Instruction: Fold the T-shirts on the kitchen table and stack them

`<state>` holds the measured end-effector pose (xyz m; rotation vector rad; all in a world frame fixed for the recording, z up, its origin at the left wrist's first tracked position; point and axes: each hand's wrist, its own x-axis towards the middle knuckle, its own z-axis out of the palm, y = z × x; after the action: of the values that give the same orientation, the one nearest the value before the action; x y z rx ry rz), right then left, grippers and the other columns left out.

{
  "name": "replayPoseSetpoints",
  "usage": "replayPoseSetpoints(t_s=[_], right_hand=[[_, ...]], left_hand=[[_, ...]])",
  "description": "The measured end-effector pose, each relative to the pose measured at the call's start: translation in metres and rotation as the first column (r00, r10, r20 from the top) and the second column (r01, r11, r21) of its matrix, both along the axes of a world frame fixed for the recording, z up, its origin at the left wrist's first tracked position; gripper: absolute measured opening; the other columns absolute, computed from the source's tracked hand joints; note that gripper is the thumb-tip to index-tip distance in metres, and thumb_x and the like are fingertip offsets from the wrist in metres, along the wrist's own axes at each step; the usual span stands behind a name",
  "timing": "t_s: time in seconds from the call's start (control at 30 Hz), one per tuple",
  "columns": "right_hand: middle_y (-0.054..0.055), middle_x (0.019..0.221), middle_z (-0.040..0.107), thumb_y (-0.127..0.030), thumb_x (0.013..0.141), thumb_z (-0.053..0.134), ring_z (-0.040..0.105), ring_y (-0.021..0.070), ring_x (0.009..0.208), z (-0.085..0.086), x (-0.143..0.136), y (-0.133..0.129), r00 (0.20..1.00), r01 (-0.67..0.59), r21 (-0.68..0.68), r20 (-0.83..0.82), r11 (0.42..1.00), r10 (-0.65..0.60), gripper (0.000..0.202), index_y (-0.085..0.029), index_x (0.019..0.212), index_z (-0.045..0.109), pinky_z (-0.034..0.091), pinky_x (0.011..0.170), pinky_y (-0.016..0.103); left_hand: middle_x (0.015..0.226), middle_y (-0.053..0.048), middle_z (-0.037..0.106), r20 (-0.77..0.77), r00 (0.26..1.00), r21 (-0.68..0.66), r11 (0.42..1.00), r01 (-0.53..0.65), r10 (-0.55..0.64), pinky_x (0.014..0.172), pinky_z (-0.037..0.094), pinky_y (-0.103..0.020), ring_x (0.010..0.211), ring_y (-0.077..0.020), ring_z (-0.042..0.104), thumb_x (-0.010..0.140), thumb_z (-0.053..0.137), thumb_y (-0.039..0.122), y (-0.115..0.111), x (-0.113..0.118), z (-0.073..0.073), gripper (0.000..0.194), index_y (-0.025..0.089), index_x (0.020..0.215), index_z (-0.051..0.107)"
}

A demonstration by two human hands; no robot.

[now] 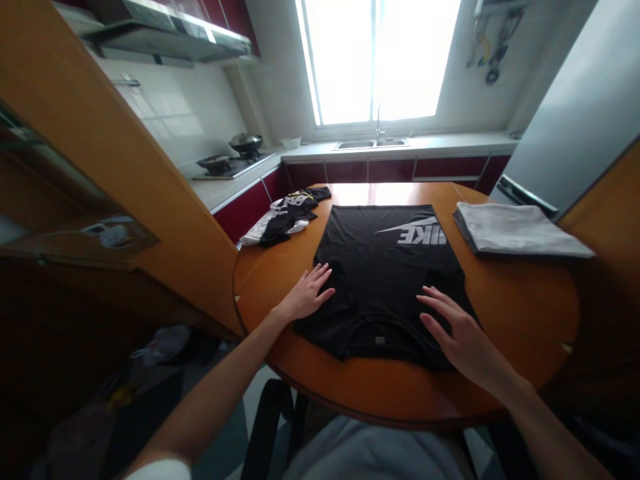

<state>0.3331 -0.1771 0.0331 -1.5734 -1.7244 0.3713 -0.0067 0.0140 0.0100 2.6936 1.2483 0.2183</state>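
Note:
A black T-shirt [385, 273] lies spread on the round wooden table [525, 320], its collar toward me and a white NIKE print, upside down, near the far right corner. Both sleeves are folded inward over the body. My left hand [309, 293] rests with fingers spread on the shirt's left side, at the folded sleeve. Over the right sleeve is my right hand [455, 330], fingers apart and holding nothing; whether it touches the cloth I cannot tell.
A crumpled black and white garment [287, 217] lies at the table's far left. Folded grey and white cloths [520, 230] are stacked at the right. Beyond are a counter with a sink [370, 144], a stove with pans [233, 165] and a fridge [570, 113].

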Motion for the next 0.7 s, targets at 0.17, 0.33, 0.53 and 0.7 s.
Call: replayPoseSetpoints(t_s=[0.17,0.33,0.53,0.7], right_hand=[[0.011,0.144,0.059,-0.048,0.099,0.05,0.052,0.0296,0.137,0.001,0.015,-0.002,0.997,0.078,0.057,-0.028,0.995,-0.076,0.04,-0.023,0.125,0.066,0.041,0.116,0.053],[0.011,0.14,0.062,-0.049,0.098,0.05,0.057,0.0296,0.131,0.0,0.026,-0.005,0.991,0.129,0.081,-0.043,0.988,-0.126,0.039,-0.023,0.122,0.067,0.043,0.113,0.052],[0.011,0.135,0.065,-0.046,0.097,0.048,0.058,0.03,0.13,0.001,0.048,-0.003,0.977,0.213,0.11,-0.052,0.971,-0.208,0.038,-0.022,0.12,0.067,0.043,0.113,0.052],[0.012,0.131,0.067,-0.037,0.096,0.045,0.061,0.0296,0.125,0.004,0.074,0.005,0.932,0.358,0.098,-0.095,0.929,-0.349,0.037,-0.021,0.121,0.068,0.044,0.112,0.052]], left_hand=[[0.168,-0.01,0.02,-0.037,0.998,-0.023,0.998,-0.05,0.049,0.125,0.015,-0.055,0.156,-0.0286,0.013,0.101,0.031,0.062,0.01,0.007,0.0,0.073,0.019,0.16,0.029],[0.168,-0.01,0.018,-0.038,0.998,-0.059,0.997,-0.051,0.048,0.124,0.013,-0.057,0.157,-0.0293,0.011,0.101,0.032,0.062,0.013,0.009,0.0,0.073,0.02,0.16,0.029],[0.167,-0.007,0.025,0.04,0.999,-0.007,1.0,-0.022,0.022,0.125,0.015,-0.056,0.156,-0.0268,0.016,0.103,0.03,0.058,0.007,0.011,0.006,0.064,0.025,0.158,0.034],[0.167,-0.006,0.024,-0.041,0.998,0.02,0.999,0.038,-0.037,0.123,0.016,-0.061,0.156,-0.0305,0.016,0.102,0.034,0.061,0.002,0.016,0.004,0.064,0.028,0.156,0.038]])
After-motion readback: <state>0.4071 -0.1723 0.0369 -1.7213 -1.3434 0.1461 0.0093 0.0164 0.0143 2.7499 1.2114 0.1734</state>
